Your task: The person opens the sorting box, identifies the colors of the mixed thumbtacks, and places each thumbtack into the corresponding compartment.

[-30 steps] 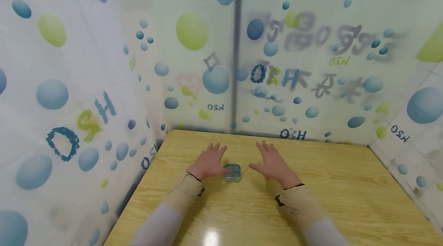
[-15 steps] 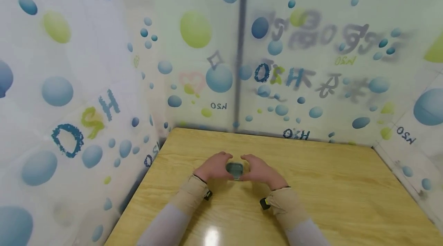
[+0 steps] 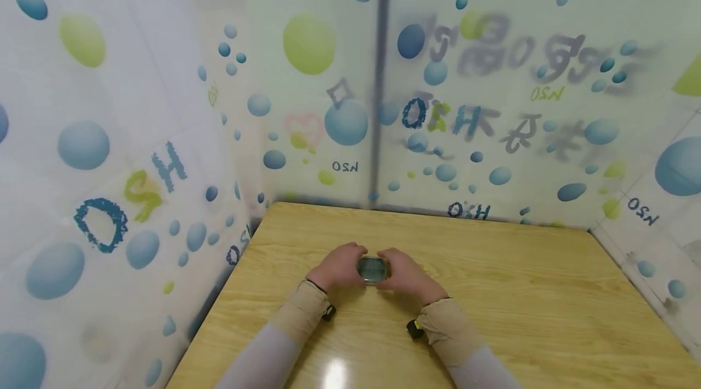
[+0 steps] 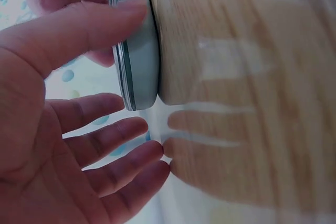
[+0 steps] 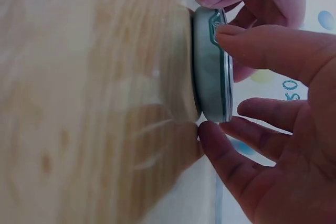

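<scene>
A small grey-green case [image 3: 373,268] with rounded corners and a clear lid lies flat on the wooden table [image 3: 526,291]. My left hand [image 3: 338,265] cups its left side and my right hand [image 3: 406,275] its right side. In the left wrist view the left thumb [image 4: 79,30] lies on the lid edge of the case [image 4: 137,51], and the fingers [image 4: 115,145] curl beside it with their tips at the table. In the right wrist view the right thumb [image 5: 262,51] rests on the lid of the case [image 5: 209,66], while the fingers [image 5: 231,153] touch its lower edge.
Translucent curtains [image 3: 109,151] printed with blue and green bubbles wall in the table on the left, back and right. The table's left edge [image 3: 219,310] lies close to my left sleeve. Bare wood stretches to the right of the hands.
A second ago both hands lay flat and spread on the table either side of the case. They have since drawn together and curled round it.
</scene>
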A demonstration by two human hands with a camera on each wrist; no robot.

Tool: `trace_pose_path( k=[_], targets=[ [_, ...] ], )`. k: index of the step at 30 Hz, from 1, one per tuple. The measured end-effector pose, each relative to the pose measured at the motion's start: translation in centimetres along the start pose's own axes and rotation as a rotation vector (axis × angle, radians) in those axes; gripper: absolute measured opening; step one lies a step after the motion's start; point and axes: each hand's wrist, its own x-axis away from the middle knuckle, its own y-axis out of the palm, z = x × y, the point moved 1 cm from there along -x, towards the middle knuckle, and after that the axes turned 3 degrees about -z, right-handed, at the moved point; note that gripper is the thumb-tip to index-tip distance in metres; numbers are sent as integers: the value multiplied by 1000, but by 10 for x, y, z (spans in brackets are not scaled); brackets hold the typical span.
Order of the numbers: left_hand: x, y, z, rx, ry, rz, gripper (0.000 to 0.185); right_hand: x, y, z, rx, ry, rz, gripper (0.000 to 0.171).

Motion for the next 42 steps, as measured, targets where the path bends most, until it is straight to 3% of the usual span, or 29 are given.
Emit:
trace_pose_path(
  k=[4, 11, 22, 29, 34, 42],
  targets=[
    [0, 1, -1, 6, -2, -1, 79, -1, 2, -3, 17, -24, 14, 73],
    [-6, -1, -2, 43, 54, 29, 54, -2, 0, -8, 63, -37, 65, 46],
    [-6, 1, -6, 112, 22, 2, 59, -2, -1, -13, 129, -78, 50, 29],
    [-5, 0, -9, 217, 10, -23, 57, -2, -4, -17, 174, -104, 41, 23],
    [-5, -1, -10, 306, 21, -34, 45, 0, -10, -22, 201, -147, 57, 15],
    [-2, -2, -10, 395, 12, -68, 45, 5, -13, -26, 159, -200, 40, 5]
  ],
)
